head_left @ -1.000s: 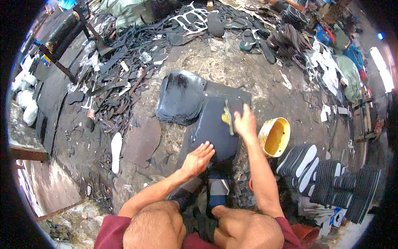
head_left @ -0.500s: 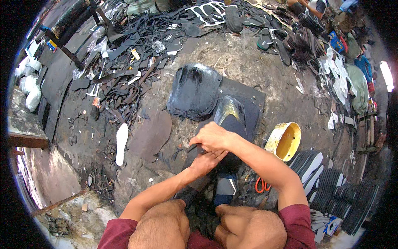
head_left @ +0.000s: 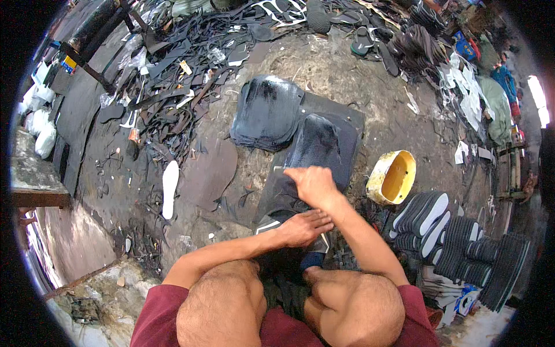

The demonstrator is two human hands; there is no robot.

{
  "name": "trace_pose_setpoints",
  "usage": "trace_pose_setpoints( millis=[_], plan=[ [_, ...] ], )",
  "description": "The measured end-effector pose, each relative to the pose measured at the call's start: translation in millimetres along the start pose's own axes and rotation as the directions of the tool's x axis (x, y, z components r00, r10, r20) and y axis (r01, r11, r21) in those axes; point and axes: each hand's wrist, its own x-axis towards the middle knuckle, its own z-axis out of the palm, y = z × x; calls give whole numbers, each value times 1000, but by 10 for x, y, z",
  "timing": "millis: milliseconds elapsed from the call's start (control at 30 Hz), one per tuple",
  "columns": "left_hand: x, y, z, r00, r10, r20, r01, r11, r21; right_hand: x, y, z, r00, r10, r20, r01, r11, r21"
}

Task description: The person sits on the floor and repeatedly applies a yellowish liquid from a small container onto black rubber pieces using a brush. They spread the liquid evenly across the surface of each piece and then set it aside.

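Note:
On a dark sheet [head_left: 354,124] on the ground lies a black rounded piece [head_left: 315,136] with a dark, faintly shiny coat. My right hand [head_left: 317,186] is closed just below its near edge, knuckles up; what it grips, if anything, is hidden. My left hand [head_left: 304,228] lies lower, fingers stretched out flat towards my right wrist, nothing seen in it. Left of the coated piece sits a stack of black rounded sheets [head_left: 267,113], the top one streaked with shine. An oval yellow container [head_left: 392,178] with amber liquid inside stands to the right.
A brown sheet [head_left: 208,173] and a white insole [head_left: 170,189] lie to the left. Black offcuts [head_left: 173,87] heap at the far left. Stacked soles [head_left: 425,217] fill the right side, with sandals [head_left: 363,41] farther back. A wooden-edged block [head_left: 40,198] stands at the left.
My hands have moved apart: the right shifted rightward, the left right and down towards the right wrist. The glossy yellowish patch on the black piece now looks dark and spread out.

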Motion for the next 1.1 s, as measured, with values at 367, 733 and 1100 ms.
trace_pose_setpoints(
  millis=[367, 733, 1100],
  plan=[
    [375, -67, -158, 997, -29, -69, 35, 996, 83, -352, 302, -834, 807, 159, -568, 180, 851, 494],
    [533, -298, -318, 937, -336, 101, 287, 900, 327, 1067, 1792, -671, 987, -114, -115, 108, 992, -60],
    [500, -280, -350, 952, -304, 29, 287, 924, 253, -553, 2065, -435, 898, 441, 16, -419, 841, 342]
  ],
)
